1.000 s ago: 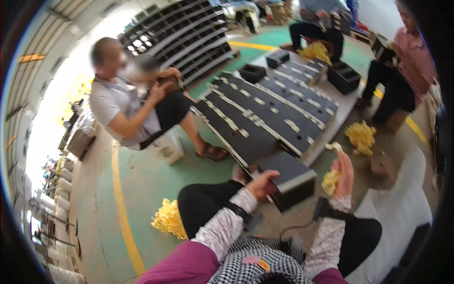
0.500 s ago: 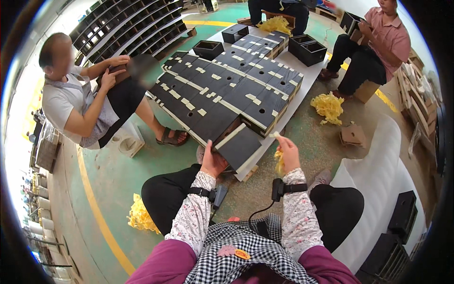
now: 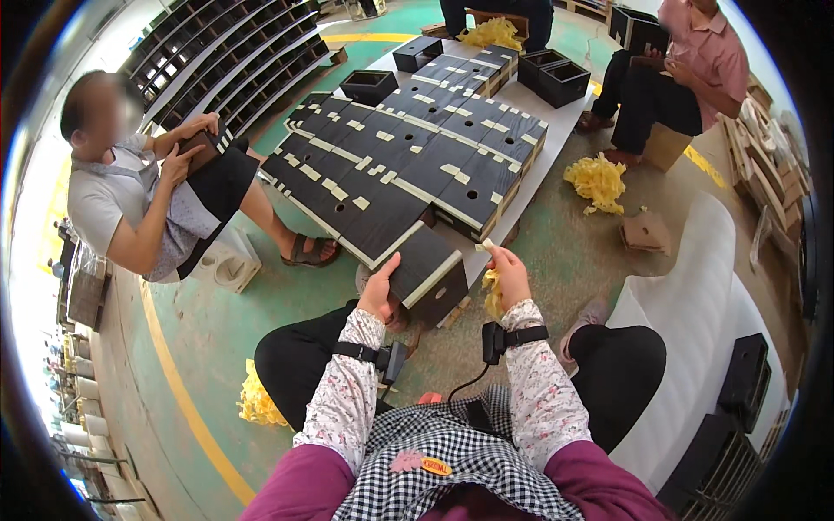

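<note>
My left hand (image 3: 376, 292) is closed on the left edge of a black box (image 3: 419, 257), its thumb on top. The box tilts at the near end of the assembled black boxes (image 3: 382, 165). A pale tape strip runs along its upper edge, and the side facing me has a hole. To the right of it, my right hand (image 3: 512, 278) pinches a small pale piece of tape (image 3: 484, 247) at the fingertips. Crumpled yellow tape strips (image 3: 493, 300) hang under that hand. The right hand is apart from the box.
On the left sits a person (image 3: 122, 191) holding a dark box; another in pink (image 3: 708, 69) sits at the far right. Yellow strip heaps (image 3: 595, 184) lie on the floor. White foam sheeting (image 3: 669, 304) spreads on the right. Open black boxes (image 3: 553, 78) stand at the back.
The black box in my left hand has turned, so its side with the hole now shows. My right hand has shifted slightly left. The person on the left has raised a box into view.
</note>
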Motion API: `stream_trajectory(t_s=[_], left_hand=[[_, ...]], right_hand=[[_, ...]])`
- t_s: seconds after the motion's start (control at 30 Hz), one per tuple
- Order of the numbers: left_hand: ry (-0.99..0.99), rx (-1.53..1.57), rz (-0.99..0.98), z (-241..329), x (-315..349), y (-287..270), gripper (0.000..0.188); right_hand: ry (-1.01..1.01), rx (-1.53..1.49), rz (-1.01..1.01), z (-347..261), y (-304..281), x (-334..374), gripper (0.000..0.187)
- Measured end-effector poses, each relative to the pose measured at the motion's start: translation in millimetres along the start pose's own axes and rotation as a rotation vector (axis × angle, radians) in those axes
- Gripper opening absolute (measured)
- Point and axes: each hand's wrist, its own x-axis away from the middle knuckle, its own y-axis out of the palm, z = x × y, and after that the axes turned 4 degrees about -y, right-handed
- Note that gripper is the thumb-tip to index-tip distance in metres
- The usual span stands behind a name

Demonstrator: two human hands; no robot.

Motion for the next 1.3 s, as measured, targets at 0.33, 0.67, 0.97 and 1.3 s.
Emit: stream_trajectory(t_s=[0.33,0.67,0.97,1.3], left_hand=[[0.19,-1.573,0.408,40.2,28.8,-8.4,0.038],[1.061,-1.562,-0.114,-24.2,19.1,68.4,0.028],[1.093,-1.455,-0.005,-33.8,13.9,73.4,0.019],[1.103,-1.407,0.049,-38.1,10.2,76.5,0.017]], right_hand=[[-0.039,0.019,-0.068,17.6,5.7,2.5,0.025],[0.044,-0.016,-0.057,28.8,12.7,13.2,0.029],[0.025,-0.04,-0.082,37.1,10.3,11.8,0.028],[-0.011,-0.037,-0.095,24.2,16.3,16.0,0.027]])
